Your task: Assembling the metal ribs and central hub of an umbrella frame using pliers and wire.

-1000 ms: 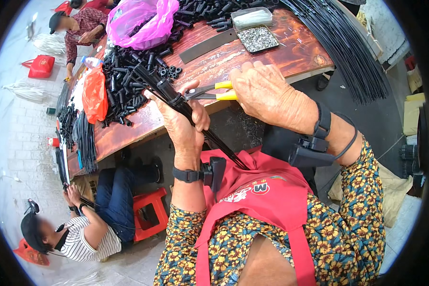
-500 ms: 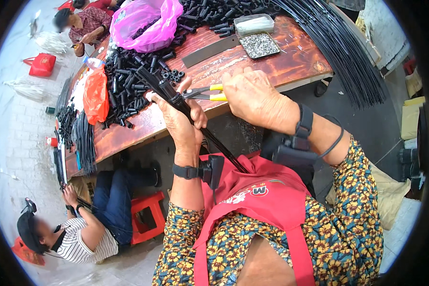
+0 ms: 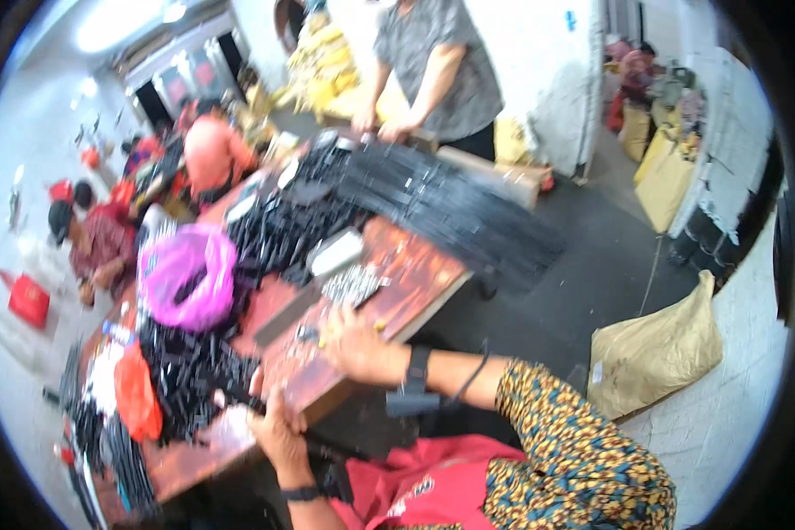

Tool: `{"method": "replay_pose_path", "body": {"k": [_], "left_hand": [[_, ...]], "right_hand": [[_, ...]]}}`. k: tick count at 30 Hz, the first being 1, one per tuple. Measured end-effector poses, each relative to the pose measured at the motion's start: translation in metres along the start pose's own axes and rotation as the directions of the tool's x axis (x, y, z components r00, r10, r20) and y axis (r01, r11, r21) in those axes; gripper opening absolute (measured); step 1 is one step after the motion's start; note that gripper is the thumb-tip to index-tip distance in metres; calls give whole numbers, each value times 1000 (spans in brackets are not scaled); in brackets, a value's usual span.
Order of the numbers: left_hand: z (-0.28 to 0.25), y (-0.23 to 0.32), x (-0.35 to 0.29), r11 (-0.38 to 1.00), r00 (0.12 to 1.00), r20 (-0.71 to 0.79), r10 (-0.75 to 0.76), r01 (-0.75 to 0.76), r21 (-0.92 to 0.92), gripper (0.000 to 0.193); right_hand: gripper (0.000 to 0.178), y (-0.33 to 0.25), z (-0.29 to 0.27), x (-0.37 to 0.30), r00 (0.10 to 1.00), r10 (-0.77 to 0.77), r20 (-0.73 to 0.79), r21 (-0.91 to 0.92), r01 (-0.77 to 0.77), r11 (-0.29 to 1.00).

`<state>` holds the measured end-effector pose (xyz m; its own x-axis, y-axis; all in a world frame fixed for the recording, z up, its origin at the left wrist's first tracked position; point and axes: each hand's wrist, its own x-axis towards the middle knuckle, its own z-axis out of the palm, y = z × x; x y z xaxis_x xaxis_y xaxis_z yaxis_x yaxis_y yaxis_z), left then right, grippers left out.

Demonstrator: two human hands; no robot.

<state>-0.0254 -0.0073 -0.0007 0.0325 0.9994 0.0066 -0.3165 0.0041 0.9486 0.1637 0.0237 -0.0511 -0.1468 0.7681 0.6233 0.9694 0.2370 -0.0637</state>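
My left hand (image 3: 278,428) is closed around a black umbrella frame, a thin bundle of black rods. Only a dark piece of it shows by my fingers, blurred. Reaching over the table, my right hand (image 3: 358,343) is closed on a pair of pliers (image 3: 307,334) with yellow handles, mostly hidden and smeared by motion. Just beyond that hand lies a heap of small shiny metal pieces (image 3: 353,285) on a tray. A flat dark metal bar (image 3: 287,316) lies on the wooden table (image 3: 415,305) to its left.
Black plastic parts (image 3: 190,367) are piled around a pink bag (image 3: 190,296) and an orange bag (image 3: 139,393). A clear box (image 3: 336,253) stands behind the metal pieces. Long black rods (image 3: 450,208) overhang the table's far right. Across it stands a person (image 3: 442,79). A sack (image 3: 654,349) lies right.
The view has swung up and right, showing more of the room. My right hand with the pliers has moved away from the umbrella frame toward the metal pieces. My left hand keeps its hold.
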Motion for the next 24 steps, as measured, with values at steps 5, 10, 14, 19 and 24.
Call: {"method": "replay_pose_path", "body": {"k": [5, 10, 14, 19, 24], "left_hand": [[-29, 17, 23, 991, 986, -103, 128, -130, -18, 37], [-79, 94, 46, 942, 949, -112, 295, -308, -131, 42], [-144, 158, 49, 905, 931, 39, 363, -343, -252, 51], [-118, 212, -29, 810, 849, -245, 468, -523, -266, 42], [-117, 147, -21, 668, 640, -292, 710, -744, -8, 26]], "right_hand": [[15, -33, -40, -76, 890, -356, 283, 805, -19, 593], [23, -60, 7, -166, 522, -716, 463, 881, -355, 311], [28, -47, 52, -219, 446, -694, 566, 815, -429, 389], [35, -55, 39, -211, 365, -392, 845, 529, -458, 714], [39, -83, 52, -178, 863, -343, 371, 898, -239, 370]]}}
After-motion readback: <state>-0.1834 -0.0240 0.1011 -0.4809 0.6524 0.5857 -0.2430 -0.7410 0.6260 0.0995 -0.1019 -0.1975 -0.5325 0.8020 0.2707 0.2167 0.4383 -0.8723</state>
